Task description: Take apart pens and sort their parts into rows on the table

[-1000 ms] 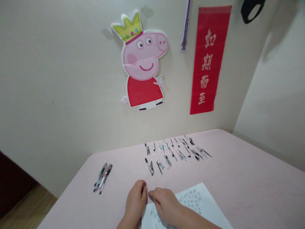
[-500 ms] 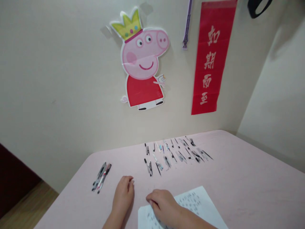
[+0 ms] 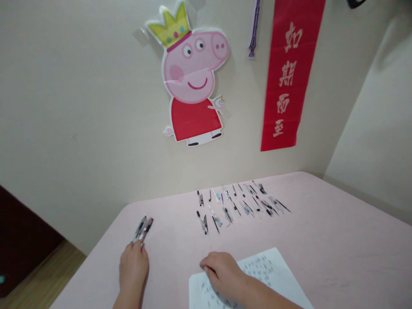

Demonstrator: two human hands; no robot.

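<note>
My left hand (image 3: pixel 134 262) lies over the near ends of a small bunch of pens (image 3: pixel 147 225) at the left of the table. Its fingertips touch the pens, but how the fingers are bent underneath is hidden. My right hand (image 3: pixel 222 272) is closed, fingers curled in, with nothing visible in it. It rests on the upper left part of a white sheet of paper (image 3: pixel 280 274) covered with dark handwritten marks. Further back, several dismantled pen parts (image 3: pixel 227 214), with dark refills, clear barrels and caps, lie in two rough rows.
A pink cloth covers the table (image 3: pixel 174 257), whose back edge meets the wall. On the wall hang a cartoon pig cutout (image 3: pixel 196 120), a red banner (image 3: pixel 291 86) and a purple strap (image 3: pixel 254 34). Wooden floor (image 3: pixel 45 274) shows at the lower left.
My left hand has moved left from the middle of the table onto the bunch of pens. My right hand stays on the paper. The view has tilted slightly.
</note>
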